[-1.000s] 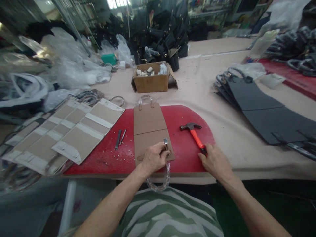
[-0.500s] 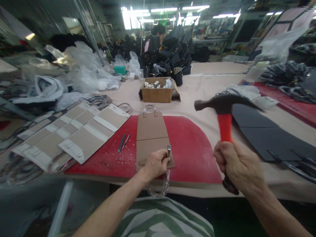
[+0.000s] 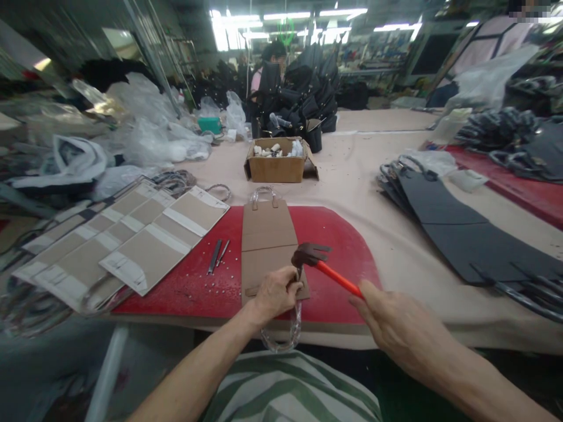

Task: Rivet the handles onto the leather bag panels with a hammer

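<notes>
My left hand (image 3: 273, 293) is closed around a short metal punch (image 3: 299, 275), held upright near the front end of a tan bag panel (image 3: 269, 231). My right hand (image 3: 391, 316) grips a claw hammer (image 3: 338, 276) by its orange-red handle. The hammer's dark head is down at the top of the punch and seems to touch it. Plastic-wrapped loop handles show at both ends of the panel, the front handle (image 3: 281, 344) hanging past the table edge. Beneath the panel lies a red mat (image 3: 343, 246).
Two slim metal tools (image 3: 214, 257) and small light bits lie left on the mat. Tan panels with white strips (image 3: 132, 246) are stacked farther left, dark panels (image 3: 457, 223) at right. A cardboard box (image 3: 277, 170) of small items stands behind. Other people are in the background.
The hammer has swung down and left from its raised position to the top of the punch, with my right hand lowering. My left hand and the panel have stayed in place.
</notes>
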Motion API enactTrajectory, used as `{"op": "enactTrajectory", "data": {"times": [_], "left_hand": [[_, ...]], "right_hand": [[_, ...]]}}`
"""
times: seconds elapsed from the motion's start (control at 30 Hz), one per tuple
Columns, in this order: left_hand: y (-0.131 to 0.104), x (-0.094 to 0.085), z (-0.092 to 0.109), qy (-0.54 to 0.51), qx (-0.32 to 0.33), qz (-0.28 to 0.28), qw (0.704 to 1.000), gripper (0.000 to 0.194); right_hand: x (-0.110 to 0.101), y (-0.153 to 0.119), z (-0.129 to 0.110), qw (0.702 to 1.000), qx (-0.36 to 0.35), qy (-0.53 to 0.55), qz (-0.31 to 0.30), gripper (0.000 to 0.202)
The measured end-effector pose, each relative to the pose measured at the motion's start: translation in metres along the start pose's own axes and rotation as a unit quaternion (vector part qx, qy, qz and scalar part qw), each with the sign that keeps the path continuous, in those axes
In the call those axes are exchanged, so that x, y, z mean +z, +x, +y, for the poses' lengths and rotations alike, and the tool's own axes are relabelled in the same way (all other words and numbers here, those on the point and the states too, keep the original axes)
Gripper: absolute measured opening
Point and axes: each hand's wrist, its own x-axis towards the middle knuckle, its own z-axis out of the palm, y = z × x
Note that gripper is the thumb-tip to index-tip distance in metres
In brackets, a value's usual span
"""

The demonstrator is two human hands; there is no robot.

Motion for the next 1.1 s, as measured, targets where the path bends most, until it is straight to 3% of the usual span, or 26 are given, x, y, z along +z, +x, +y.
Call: {"op": "enactTrajectory", "data": {"times": [0.07,0.2,0.33,0.43,0.53,0.6,0.73,0.87,0.93,1.0,1.1], "left_hand": [[0.0,0.0,0.0,-0.002,-0.001,-0.005,1.0,0.003],[-0.001,0.0,0.0,-0.008,0.009,0.001,1.0,0.004],[0.0,-0.002,0.002,-0.019,0.01,-0.009,1.0,0.006],[0.0,-0.004,0.003,-0.013,0.007,-0.013,1.0,0.004],[0.001,-0.005,0.004,-0.009,0.009,-0.018,1.0,0.004],[0.001,-0.006,0.004,-0.005,0.007,-0.025,1.0,0.006],[0.001,-0.007,0.003,-0.004,-0.001,-0.042,0.999,0.012],[0.001,-0.003,0.0,-0.038,-0.028,-0.039,0.998,0.014],[0.002,-0.002,-0.003,-0.112,-0.075,-0.001,0.991,0.014],[0.002,-0.008,-0.008,-0.219,-0.153,0.067,0.961,0.019],[-0.003,-0.039,-0.026,-0.304,-0.251,0.156,0.906,0.032]], "right_hand": [[0.006,-0.001,0.006,0.994,0.018,-0.013,-0.103,0.028],[0.022,0.006,0.03,0.983,0.124,0.074,-0.108,0.033],[0.06,0.011,0.069,0.939,0.233,0.19,-0.167,0.036],[0.087,0.011,0.092,0.944,0.27,0.092,-0.166,0.029],[0.101,0.014,0.093,0.982,0.173,-0.051,-0.061,0.021],[0.11,0.019,0.079,0.996,0.075,-0.041,-0.002,0.024],[0.141,0.024,0.036,0.997,-0.035,0.07,-0.025,0.022],[0.169,0.021,0.014,0.998,-0.036,0.048,-0.032,0.022],[0.175,0.02,0.014,0.998,-0.035,0.054,-0.022,0.024],[0.176,0.019,0.018,0.997,-0.038,0.069,-0.02,0.025],[0.175,0.018,0.021,0.996,-0.035,0.077,-0.02,0.024]]}}
